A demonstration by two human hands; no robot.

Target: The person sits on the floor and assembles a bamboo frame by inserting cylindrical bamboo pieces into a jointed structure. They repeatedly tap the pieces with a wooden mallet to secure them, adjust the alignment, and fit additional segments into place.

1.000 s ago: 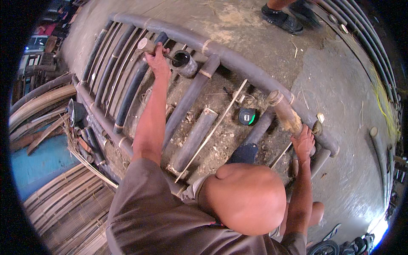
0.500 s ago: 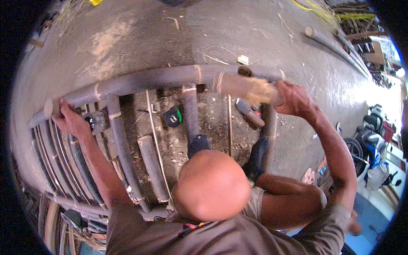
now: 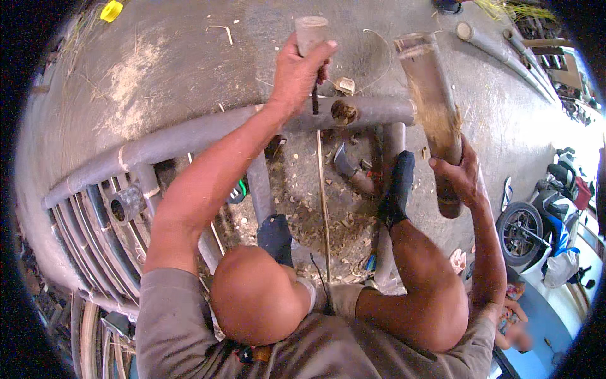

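My left hand [image 3: 295, 79] grips a chisel with a thick, pale round handle [image 3: 311, 35]. Its dark blade [image 3: 315, 104] points down onto the long bamboo rail [image 3: 196, 134]. Just right of the blade, a ragged brown round spot [image 3: 344, 112] marks the rail; whether it is a hole or a stub I cannot tell. My right hand [image 3: 464, 174] is wrapped round the lower part of a wooden mallet [image 3: 435, 95], a thick club with a frayed, worn side. The mallet stands nearly upright, right of the rail's end and apart from the chisel.
Rungs [image 3: 260, 183] run from the rail towards me, my feet among them. A curved blade with a handle [image 3: 344, 164] and wood chips lie inside the frame. A green-and-black tape measure [image 3: 238, 191] is half hidden by my arm. A motorbike [image 3: 524, 230] and a person [image 3: 514, 322] are at right.
My left hand has swung from the rail's left end to its right part with the chisel. My right hand has tipped the mallet from lying across the rail to upright, further right.
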